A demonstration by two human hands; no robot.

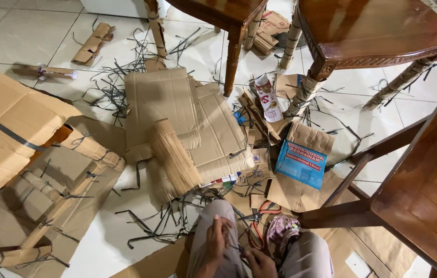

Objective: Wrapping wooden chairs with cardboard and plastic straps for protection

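Two hands low in the view, between grey-trousered knees. Left hand (pixel 215 241) curled, fingers (pixel 222 230) bent close around a thin black plastic strap (pixel 235 248), pinched rather than spread. Right hand (pixel 259 262) just below and beside, fingers folded inward, touching the same strap; grip itself too small to tell for sure. Strap running between both hands, across the lap. Red-handled cutters (pixel 262 216) lying on the floor just beyond the fingers, untouched. Further off: flattened corrugated cardboard (pixel 177 110), scattered black strap offcuts (pixel 108 90), a blue printed carton (pixel 300 163), dark wooden furniture legs (pixel 231 56).
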